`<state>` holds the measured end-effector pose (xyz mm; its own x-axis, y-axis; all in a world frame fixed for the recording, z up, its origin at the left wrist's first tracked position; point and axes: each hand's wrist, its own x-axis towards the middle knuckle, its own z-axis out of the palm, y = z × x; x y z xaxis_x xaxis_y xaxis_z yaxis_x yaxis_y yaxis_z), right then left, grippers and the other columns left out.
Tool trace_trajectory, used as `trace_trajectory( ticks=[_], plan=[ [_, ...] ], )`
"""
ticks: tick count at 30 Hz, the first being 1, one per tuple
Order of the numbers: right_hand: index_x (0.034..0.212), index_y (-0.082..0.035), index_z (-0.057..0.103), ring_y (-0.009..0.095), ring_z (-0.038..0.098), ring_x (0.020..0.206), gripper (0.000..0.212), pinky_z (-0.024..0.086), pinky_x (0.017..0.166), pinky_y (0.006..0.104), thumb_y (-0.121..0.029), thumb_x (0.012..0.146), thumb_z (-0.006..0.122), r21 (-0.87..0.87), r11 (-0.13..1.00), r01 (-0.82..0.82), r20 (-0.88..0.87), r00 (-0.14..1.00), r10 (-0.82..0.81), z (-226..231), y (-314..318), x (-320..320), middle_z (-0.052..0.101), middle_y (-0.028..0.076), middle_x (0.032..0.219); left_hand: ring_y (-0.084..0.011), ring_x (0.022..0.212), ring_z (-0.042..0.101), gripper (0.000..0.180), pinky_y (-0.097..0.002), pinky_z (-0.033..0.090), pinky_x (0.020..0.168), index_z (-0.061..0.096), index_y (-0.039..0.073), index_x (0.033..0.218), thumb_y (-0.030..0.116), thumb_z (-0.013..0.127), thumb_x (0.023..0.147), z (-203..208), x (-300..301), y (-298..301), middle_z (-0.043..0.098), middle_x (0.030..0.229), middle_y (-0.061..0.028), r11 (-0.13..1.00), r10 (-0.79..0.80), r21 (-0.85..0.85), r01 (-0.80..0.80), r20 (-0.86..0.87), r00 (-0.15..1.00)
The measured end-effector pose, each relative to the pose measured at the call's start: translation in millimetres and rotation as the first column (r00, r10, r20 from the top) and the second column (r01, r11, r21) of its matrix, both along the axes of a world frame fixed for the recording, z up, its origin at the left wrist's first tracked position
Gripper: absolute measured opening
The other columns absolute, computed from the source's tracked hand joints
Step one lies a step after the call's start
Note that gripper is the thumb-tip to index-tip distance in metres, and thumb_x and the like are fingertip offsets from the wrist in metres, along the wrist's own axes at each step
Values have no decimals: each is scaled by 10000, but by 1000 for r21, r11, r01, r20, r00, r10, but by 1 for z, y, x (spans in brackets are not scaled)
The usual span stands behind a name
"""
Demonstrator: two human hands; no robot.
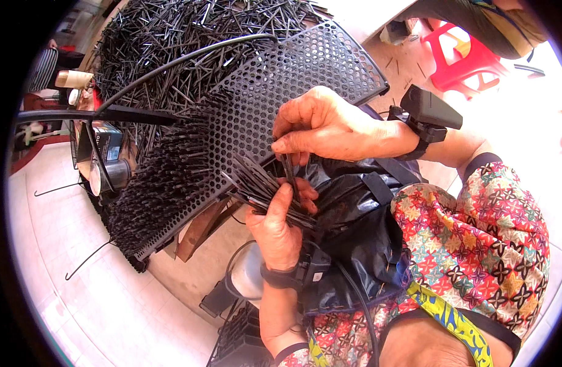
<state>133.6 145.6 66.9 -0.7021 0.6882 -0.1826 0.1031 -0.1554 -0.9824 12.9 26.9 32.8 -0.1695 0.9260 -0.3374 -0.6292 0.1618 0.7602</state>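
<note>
My left hand (278,229) is closed round a bundle of thin black sticks (253,177), which fan out toward the upper left. Just above it, the thumb and fingers of my right hand (321,125) pinch one or more black sticks that stand up from the left hand. Beyond both hands slopes a black perforated board (281,79) full of round holes. Its left part is packed with upright black sticks (164,177); the holes toward its right end hold none. The lower ends of the held sticks are partly hidden by my fingers.
A large heap of loose black sticks (171,37) lies behind the board. A curved black rod (183,61) arches over the heap. At the left stands a metal cup (109,176) beside a small box. A red plastic stool (461,58) and another person's leg are at the upper right.
</note>
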Motion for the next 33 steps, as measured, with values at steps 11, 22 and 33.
trace_trajectory(
  ticks=[11,22,33],
  plan=[
    [882,37,569,87,561,545,138,468,500,205,-31,764,586,147,951,272,-205,949,-240,2,23,0,604,71,666,-193,600,584,120,-248,433,442,523,-21,864,71,554,793,0,-1,-1,595,733,-136,998,27,-56,-26,20,999],
    [913,-6,586,69,581,662,143,474,604,184,-58,780,586,643,593,484,-427,870,-247,-14,83,-28,624,40,732,-207,563,566,158,-265,422,425,517,-12,860,109,576,776,-11,-5,-5,589,715,-141,995,-95,-40,96,26,995],
    [913,-9,580,106,599,694,158,474,618,208,-73,769,590,706,598,380,-299,925,-235,-20,89,-30,623,81,747,-230,526,541,138,-275,391,391,523,4,851,92,573,758,-5,-4,-4,559,665,-138,983,-133,-123,138,41,990]
  ],
)
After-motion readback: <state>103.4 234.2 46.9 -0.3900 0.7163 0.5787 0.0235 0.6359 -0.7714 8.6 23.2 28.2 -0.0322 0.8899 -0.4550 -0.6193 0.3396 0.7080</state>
